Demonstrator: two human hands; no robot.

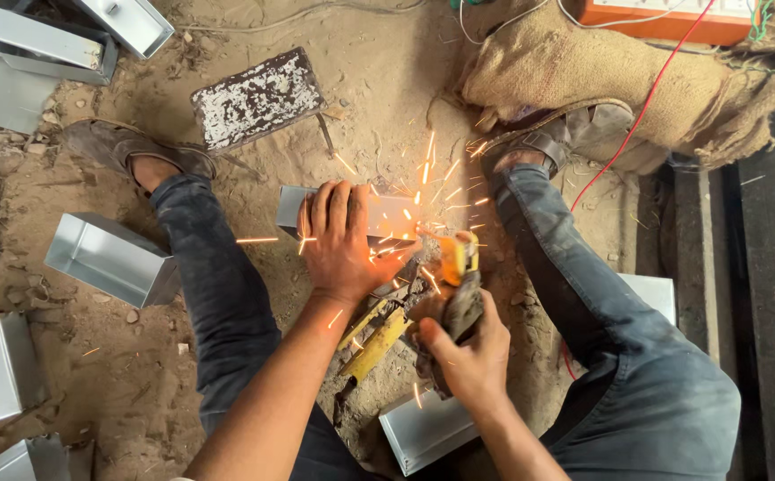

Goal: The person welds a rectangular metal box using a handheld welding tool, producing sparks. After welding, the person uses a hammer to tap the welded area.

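I sit on sandy ground with my legs spread. My left hand (338, 239) presses flat on a grey sheet-metal box (394, 214) lying between my feet. My right hand (468, 352) grips a yellow and black welding electrode holder (459, 276), its tip touching the box's near right edge. Orange sparks (428, 191) fly up and outward from that spot. A yellow-handled tool (374, 338) lies on the ground just under my left wrist.
Several more sheet-metal boxes lie around: one (107, 258) left of my left leg, one (428, 428) under my right forearm, others at the left edge. A paint-speckled plate (256, 98) lies ahead. A burlap sack (601, 67), red wire (646, 111) and orange machine (664, 18) sit upper right.
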